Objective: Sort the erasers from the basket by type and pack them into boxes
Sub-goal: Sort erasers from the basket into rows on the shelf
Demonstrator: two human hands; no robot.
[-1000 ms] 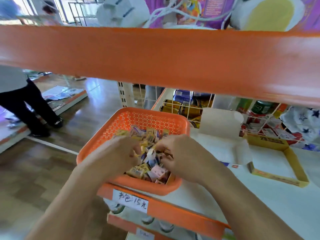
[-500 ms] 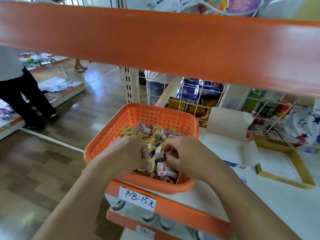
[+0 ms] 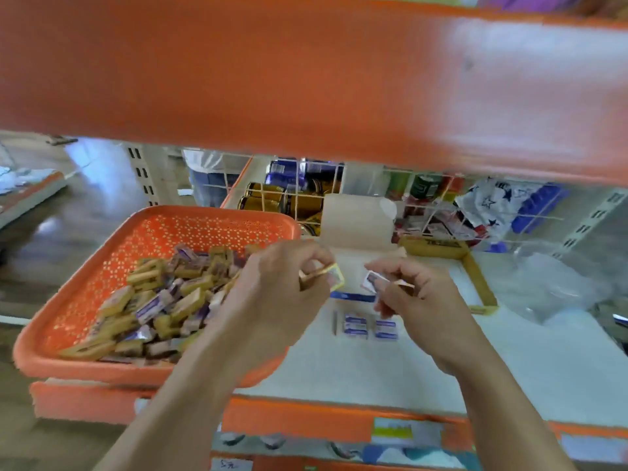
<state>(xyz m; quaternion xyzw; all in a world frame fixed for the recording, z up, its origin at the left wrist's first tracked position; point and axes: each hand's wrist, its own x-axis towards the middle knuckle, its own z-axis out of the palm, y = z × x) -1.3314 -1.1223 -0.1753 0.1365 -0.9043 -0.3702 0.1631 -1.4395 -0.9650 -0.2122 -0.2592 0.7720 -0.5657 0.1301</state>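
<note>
An orange perforated basket (image 3: 210,222) on the white shelf holds several small yellow and purple erasers (image 3: 159,304). My left hand (image 3: 282,294) is lifted to the basket's right, pinching a yellow-edged eraser (image 3: 334,278). My right hand (image 3: 411,297) is beside it, holding a purple-and-white eraser (image 3: 370,280). Both hands hover over an open white box (image 3: 356,226) with its lid standing up. A few purple erasers (image 3: 368,326) lie flat below my hands. A shallow yellow box (image 3: 475,277) sits to the right.
An orange shelf beam (image 3: 306,79) crosses overhead, close to the camera. A wire grid (image 3: 306,198) behind the boxes backs onto cans and packets. Crumpled clear plastic (image 3: 557,287) lies at the right. The shelf's orange front edge (image 3: 306,416) carries price tags.
Both hands have come out of the basket and moved right, each holding an eraser, over the white box. The camera view has shifted right and closer.
</note>
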